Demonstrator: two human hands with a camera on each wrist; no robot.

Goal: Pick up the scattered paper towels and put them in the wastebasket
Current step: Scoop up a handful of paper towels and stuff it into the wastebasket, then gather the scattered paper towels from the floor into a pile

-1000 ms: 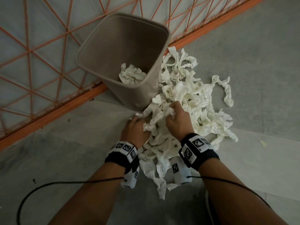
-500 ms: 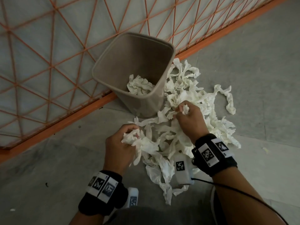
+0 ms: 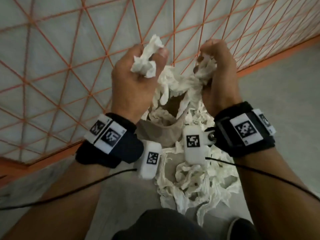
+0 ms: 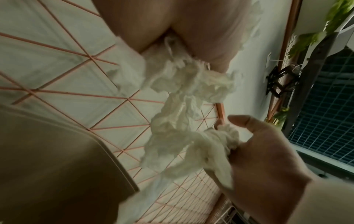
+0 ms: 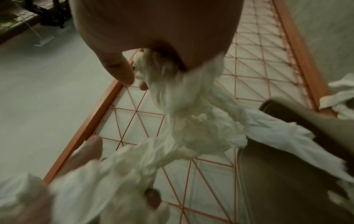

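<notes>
**A:** Head view had both hands up above the wastebasket (image 3: 156, 134), which sat against the orange grid panel (image 3: 52, 70). Left hand (image 3: 133, 80) was curled tight round a wad of towels (image 3: 147, 61), with one end poking out the top of the fist.

**B:** And the right?

**A:** Right hand (image 3: 220, 75) was clenched on another clump (image 3: 204, 70). The two bunches were joined by a crumpled strand hanging between the fists, over the basket's opening. The wrist views showed it too: fingers closed on the paper, a twisted bit sagging in the middle.

**B:** Anything in the bin?

**A:** Yeah, some white paper inside it, partly hidden behind the dangling stuff. The rest of the pile (image 3: 195, 181) lay on the floor (image 3: 277, 94) just beside the basket, on its near-right side, spreading toward the person's knee.

**B:** Blurry?

**A:** The wrist shots were, a bit.
</notes>
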